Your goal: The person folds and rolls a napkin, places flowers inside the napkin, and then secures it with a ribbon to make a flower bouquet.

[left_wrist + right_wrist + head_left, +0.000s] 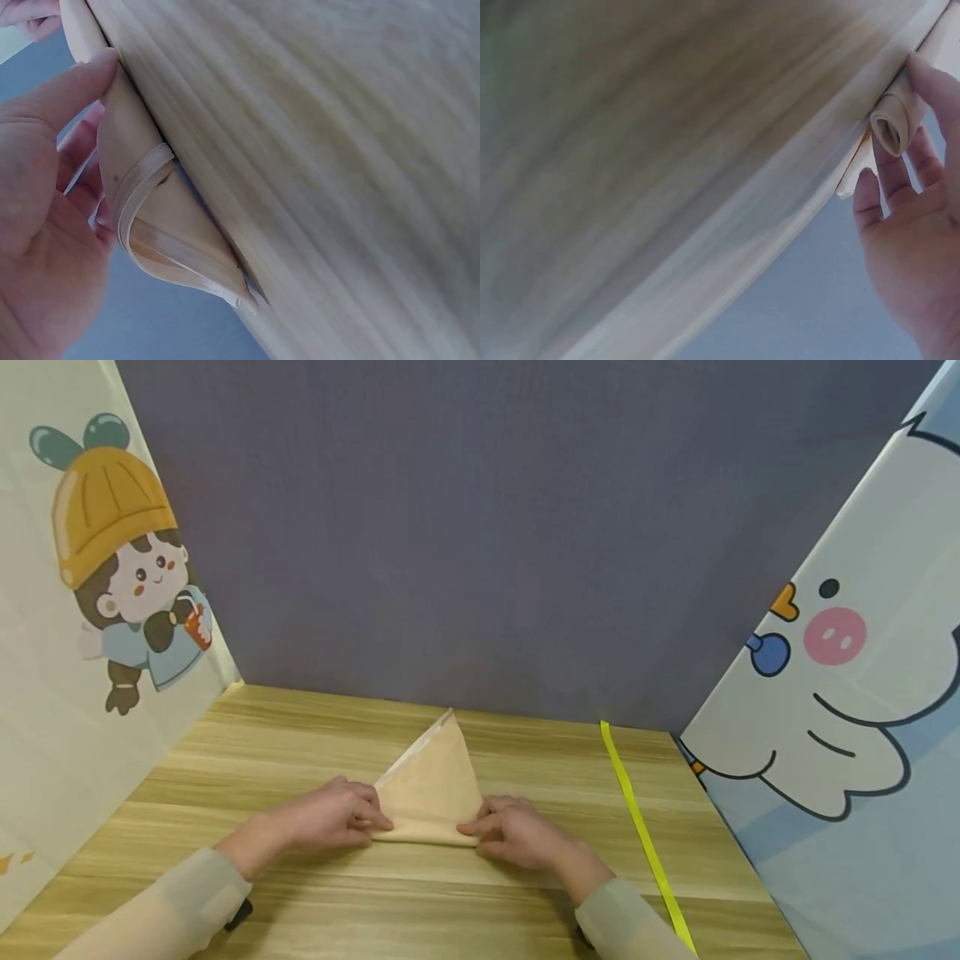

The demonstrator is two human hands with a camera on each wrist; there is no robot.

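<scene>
A peach-coloured folded cloth [431, 768] lies on the wooden table, its pointed end toward the back wall and a paler strip along its left edge. The near edge is rolled over. My left hand [341, 814] pinches the left end of this roll, thumb on the near side and fingers behind. In the left wrist view, a loop of banded trim [139, 180] sticks out from the cloth's end. At the roll's other end, my right hand [517, 831] grips it between thumb and fingers. The right wrist view shows the roll's open, spiralled end [891, 131].
A yellow tape strip [645, 835] runs front to back on the table [300, 735], right of my right hand. A grey wall [420, 527] stands behind; printed panels with a cartoon child [135, 568] and a white cartoon character [862, 685] flank the table.
</scene>
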